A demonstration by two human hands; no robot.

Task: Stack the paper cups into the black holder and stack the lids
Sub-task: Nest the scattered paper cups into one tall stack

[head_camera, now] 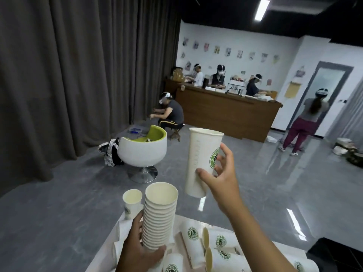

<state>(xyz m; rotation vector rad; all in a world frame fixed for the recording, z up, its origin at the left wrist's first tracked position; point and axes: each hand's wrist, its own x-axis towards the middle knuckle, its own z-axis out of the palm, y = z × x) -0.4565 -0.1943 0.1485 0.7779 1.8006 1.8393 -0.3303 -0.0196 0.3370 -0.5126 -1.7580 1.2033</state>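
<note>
My left hand (139, 250) grips the base of a tall stack of nested white paper cups (159, 214), held upright over the white table (102, 254). My right hand (222, 179) holds a single tall white cup with a green logo (200, 161) in the air, up and to the right of the stack, mouth upward. Another upright cup (132, 203) stands at the table's far edge, left of the stack. Several loose cups (218, 250) lie on their sides on the table. No black holder or lids are in view.
A white and green swivel chair (143, 152) stands on the grey floor beyond the table. A dark curtain (68, 75) hangs on the left. People work at a brown counter (225, 112) at the back. A black object (337, 256) sits at the lower right.
</note>
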